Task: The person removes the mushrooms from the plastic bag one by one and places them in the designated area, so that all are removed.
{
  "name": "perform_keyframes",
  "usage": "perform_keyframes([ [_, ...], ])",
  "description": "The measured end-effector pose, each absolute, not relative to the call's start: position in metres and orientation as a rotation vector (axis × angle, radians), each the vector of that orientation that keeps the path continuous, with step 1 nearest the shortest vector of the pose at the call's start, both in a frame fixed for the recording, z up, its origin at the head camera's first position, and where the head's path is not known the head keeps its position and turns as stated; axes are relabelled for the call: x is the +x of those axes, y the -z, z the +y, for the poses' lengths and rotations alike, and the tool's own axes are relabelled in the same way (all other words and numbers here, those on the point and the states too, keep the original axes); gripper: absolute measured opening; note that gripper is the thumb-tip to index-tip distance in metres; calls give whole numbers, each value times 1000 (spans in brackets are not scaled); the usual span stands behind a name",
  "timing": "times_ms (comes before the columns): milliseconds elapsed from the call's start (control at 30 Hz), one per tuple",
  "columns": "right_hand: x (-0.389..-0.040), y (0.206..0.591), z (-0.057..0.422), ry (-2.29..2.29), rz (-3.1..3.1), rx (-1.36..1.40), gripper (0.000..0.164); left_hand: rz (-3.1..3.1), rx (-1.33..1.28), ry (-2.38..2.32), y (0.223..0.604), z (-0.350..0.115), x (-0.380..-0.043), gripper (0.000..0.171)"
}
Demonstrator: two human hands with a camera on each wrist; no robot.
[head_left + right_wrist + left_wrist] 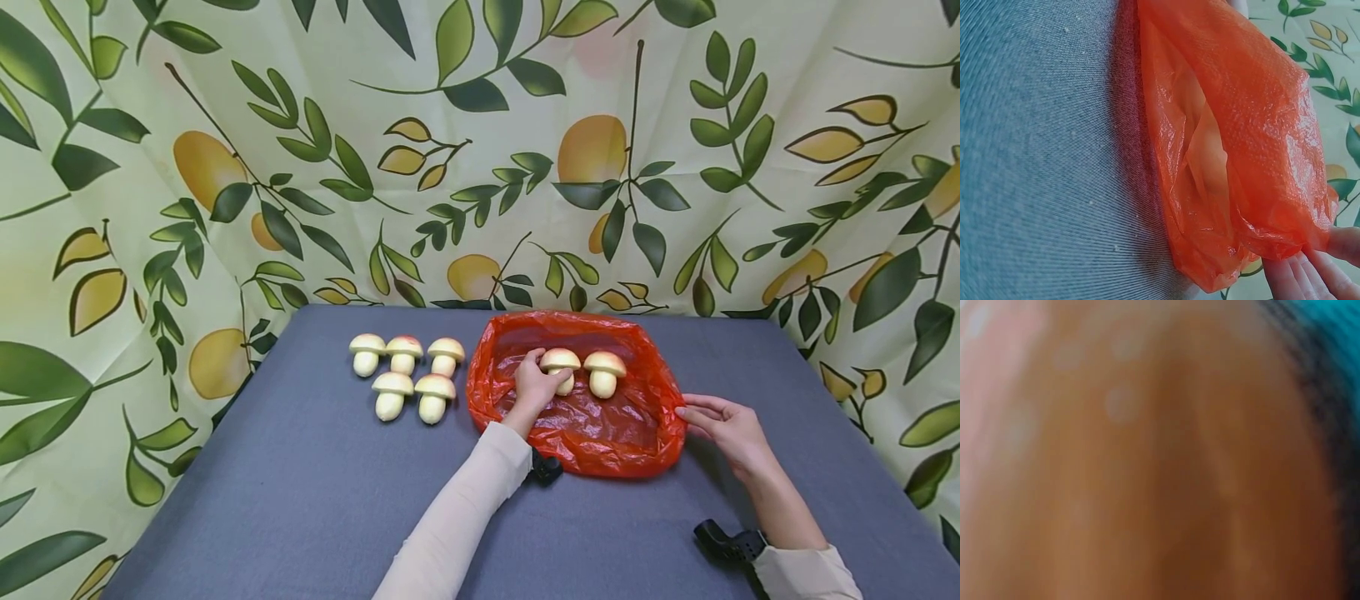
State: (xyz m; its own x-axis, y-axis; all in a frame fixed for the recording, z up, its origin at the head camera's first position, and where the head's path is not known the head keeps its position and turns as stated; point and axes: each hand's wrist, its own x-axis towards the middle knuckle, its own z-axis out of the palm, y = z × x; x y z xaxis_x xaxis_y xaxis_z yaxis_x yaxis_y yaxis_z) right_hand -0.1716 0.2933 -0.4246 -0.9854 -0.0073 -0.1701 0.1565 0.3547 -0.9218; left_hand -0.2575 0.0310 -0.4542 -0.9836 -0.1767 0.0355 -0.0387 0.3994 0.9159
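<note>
A smooth, cream-stemmed mushroom [561, 360] with a domed, yellowish cap sat in the crinkled red plastic bag [600, 463] near the far edge of the counter [292, 492], the left hand [534, 385] clamping its grip on it; the right hand [729, 429] pinched the bag.

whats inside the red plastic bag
Two toy mushrooms, side by side; the left hand grips the left one, covering part of its stem. What lies beneath them is covered.

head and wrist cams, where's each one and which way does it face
Head: on the head, facing forward and down at mushrooms, red bag, left hand, right hand.
Left wrist: worn there, facing that hand; blurred, probably skin.
Right wrist: worn there, facing the bag; right fingers show.
Head and right wrist share bag, right hand, table, backdrop.
</note>
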Motion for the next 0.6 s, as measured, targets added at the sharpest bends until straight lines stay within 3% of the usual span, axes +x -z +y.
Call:
perform_keyframes([
  [600,-172,424,294,1684,2462,157,52,-2534,199,1635,448,28,-250,53],
])
